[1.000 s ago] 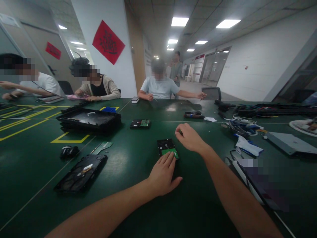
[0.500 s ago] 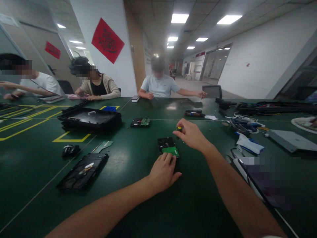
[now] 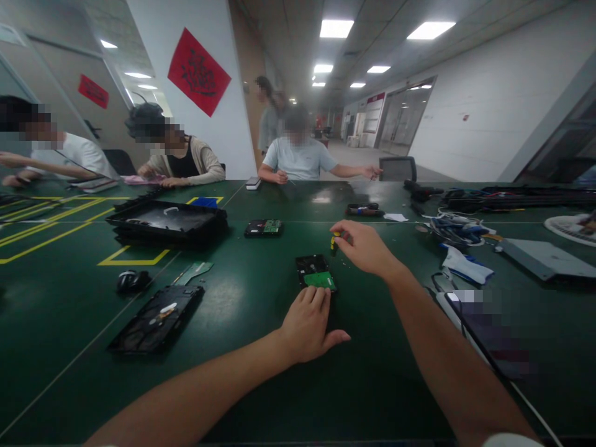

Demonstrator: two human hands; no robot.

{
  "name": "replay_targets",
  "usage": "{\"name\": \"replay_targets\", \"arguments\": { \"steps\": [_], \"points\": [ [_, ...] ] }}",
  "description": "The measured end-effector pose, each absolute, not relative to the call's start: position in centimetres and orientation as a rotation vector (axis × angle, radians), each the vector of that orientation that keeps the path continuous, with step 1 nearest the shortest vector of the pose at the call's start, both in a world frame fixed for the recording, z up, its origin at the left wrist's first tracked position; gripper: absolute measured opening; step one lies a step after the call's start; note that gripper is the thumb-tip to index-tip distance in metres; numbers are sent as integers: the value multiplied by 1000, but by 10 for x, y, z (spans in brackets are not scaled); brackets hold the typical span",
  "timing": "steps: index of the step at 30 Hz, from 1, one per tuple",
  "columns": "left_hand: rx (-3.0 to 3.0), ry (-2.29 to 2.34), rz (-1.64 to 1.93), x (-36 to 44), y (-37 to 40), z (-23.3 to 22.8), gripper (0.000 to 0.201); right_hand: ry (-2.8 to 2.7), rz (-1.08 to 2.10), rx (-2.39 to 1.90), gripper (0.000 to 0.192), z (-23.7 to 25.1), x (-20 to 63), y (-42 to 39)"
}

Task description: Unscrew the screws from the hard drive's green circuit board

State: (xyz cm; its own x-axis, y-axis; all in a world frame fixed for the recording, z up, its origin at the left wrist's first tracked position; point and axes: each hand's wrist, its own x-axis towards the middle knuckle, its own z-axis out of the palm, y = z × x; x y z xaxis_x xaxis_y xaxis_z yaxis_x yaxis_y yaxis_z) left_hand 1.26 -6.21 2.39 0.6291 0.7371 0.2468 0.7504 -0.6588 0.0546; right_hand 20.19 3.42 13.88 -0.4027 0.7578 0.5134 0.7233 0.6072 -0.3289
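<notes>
A hard drive [image 3: 313, 268] with a green circuit board lies on the green table in front of me. My left hand [image 3: 308, 323] rests its fingertips on the drive's near edge, fingers stretched and thumb spread out to the right, away from it. Above and to the right of the drive, my right hand [image 3: 361, 243] pinches a short yellow-and-black screwdriver [image 3: 333, 243] between thumb and fingers. The screwdriver points downward; its tip is too small to make out. Tiny bits, perhaps screws, lie on the table below my right hand.
Another hard drive [image 3: 263, 228] lies farther back. To the left are a black casing [image 3: 158, 320], a mouse [image 3: 133, 281] and stacked black trays [image 3: 167, 223]. On the right are cables [image 3: 454, 230], a grey metal box [image 3: 549, 257] and a blurred screen [image 3: 488, 329]. People sit across the table.
My right hand has risen slightly, and more of the screwdriver shows below it. My left thumb has spread farther right. A standing person has appeared in the background.
</notes>
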Motion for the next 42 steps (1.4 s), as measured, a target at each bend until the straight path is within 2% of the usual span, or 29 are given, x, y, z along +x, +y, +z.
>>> {"name": "replay_targets", "arguments": {
  "steps": [9,15,20,34,38,42],
  "points": [
    [-2785,-1257,-406,14,-61,20,106,-2192,-38,-1180,5,136,200,32],
    [-2775,-1261,-368,16,-61,22,101,-2187,-64,-1185,9,135,200,33],
    [-2768,-1275,-341,17,-62,26,94,-2101,57,-1192,13,130,200,40],
    [-2786,-1304,-386,17,-61,21,84,-2061,45,-1195,3,128,195,40],
    [-2780,-1303,-372,17,-61,20,84,-2010,97,-1196,10,126,197,44],
    [-2763,-1296,-368,18,-62,19,84,-2023,67,-1215,6,127,197,43]
  ]
}}
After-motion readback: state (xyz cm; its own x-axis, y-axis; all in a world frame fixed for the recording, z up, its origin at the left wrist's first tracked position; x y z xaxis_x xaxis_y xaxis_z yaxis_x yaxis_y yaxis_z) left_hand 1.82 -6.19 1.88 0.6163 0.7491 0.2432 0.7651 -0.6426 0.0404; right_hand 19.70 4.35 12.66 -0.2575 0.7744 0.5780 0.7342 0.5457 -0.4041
